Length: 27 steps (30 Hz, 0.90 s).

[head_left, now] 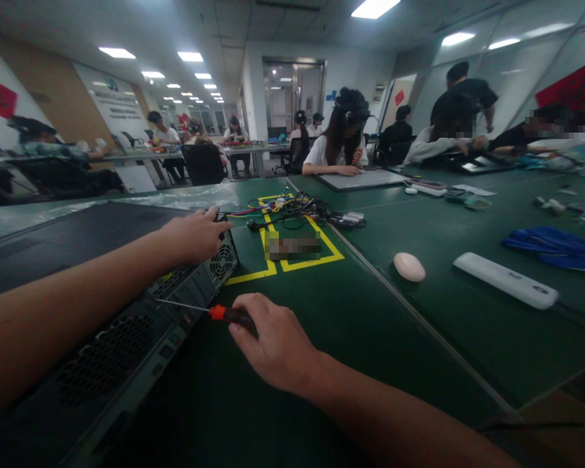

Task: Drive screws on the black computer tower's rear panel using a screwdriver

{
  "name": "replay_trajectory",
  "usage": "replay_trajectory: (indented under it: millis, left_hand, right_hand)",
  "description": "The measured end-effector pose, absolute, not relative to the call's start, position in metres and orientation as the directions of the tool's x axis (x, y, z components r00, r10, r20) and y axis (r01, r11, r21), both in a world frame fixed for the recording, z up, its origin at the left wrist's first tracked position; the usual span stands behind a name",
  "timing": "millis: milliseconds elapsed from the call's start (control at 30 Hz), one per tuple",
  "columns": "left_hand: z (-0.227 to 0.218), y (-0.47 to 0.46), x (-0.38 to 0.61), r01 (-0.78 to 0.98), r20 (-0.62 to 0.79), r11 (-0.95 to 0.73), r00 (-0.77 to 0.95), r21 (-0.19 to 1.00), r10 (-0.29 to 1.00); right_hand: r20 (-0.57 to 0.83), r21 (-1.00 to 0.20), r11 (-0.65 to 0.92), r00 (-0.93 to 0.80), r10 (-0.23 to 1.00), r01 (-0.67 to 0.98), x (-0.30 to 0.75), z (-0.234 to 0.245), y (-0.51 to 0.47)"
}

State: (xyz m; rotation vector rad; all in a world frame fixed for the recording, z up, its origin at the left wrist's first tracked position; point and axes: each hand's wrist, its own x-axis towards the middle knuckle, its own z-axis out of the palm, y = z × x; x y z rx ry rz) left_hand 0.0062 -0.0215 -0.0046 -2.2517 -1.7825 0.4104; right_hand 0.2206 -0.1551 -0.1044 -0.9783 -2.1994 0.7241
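Note:
A black desktop computer case (pixel 102 224) lies on its side at the left, its vented rear panel facing my right hand. My left hand (pixel 195 235) rests on the case's top near the far rear corner, fingers stretched out over the edge. In my closed right hand (pixel 273 338) is a screwdriver (pixel 217 312) with an orange and dark handle. Its thin shaft points left, and the tip is at the rear panel, below a fan grille (pixel 221 261). Whether the tip sits in a screw I cannot tell.
Beyond the case lies a bundle of cables (pixel 302 208) by yellow tape markings (pixel 316 263) on the green table (pixel 370 338). To the right are a pale rounded object (pixel 409 266), a white power strip (pixel 507 279) and blue straps (pixel 548 247). Several people work behind.

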Motion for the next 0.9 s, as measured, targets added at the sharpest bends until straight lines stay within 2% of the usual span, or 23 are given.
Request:
replay_trajectory:
  millis: [467, 900]
  left_hand:
    - [-0.0050, -0.0241, 0.0073, 0.894, -0.063, -0.232, 0.225, -0.382, 0.972]
    - [-0.0065, -0.0210, 0.0045, 0.893, -0.070, -0.235, 0.225, -0.384, 0.972]
  right_hand:
    - [0.312, -0.656, 0.571, -0.512, 0.801, 0.493, 0.2199, -0.1030, -0.1554]
    - [0.281, -0.694, 0.544, -0.518, 0.808, 0.472, 0.2202, -0.1005, -0.1565]
